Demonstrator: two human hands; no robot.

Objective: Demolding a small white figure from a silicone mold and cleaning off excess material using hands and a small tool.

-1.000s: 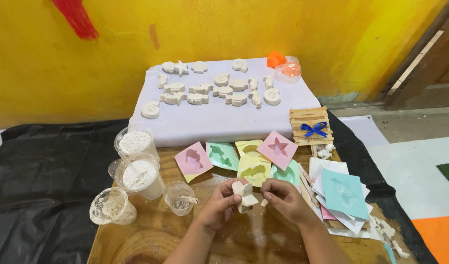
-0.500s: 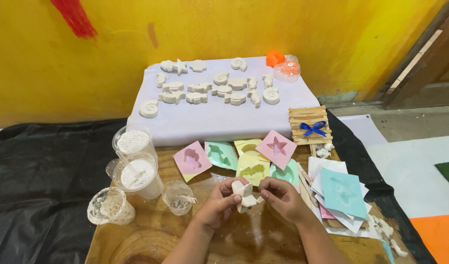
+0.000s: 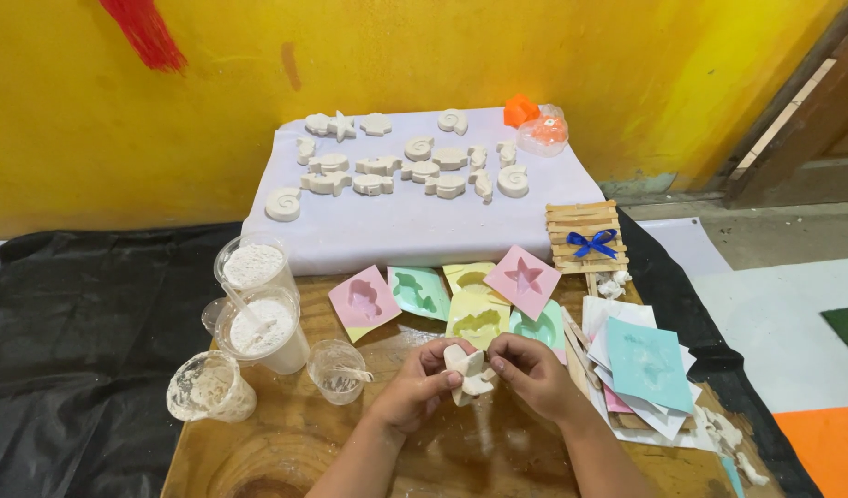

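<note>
Both hands are working low over the wooden table [image 3: 286, 452]: the left hand [image 3: 422, 385] and right hand [image 3: 532, 373] are pinching a white plaster star [image 3: 467, 372] between their fingers, having turned it slightly since a second ago, just before the coloured moulds [image 3: 479, 318].

No labels, signs or screens are seen. A clear plastic bag [image 3: 544, 135] with orange contents is seen at the white box's [image 3: 415, 231] far right corner.

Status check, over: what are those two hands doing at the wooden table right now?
Left hand and right hand both gripping one white plaster piece above the wooden table. Coloured moulds just beyond. Small plastic cup to the left, clear of hands.
</note>
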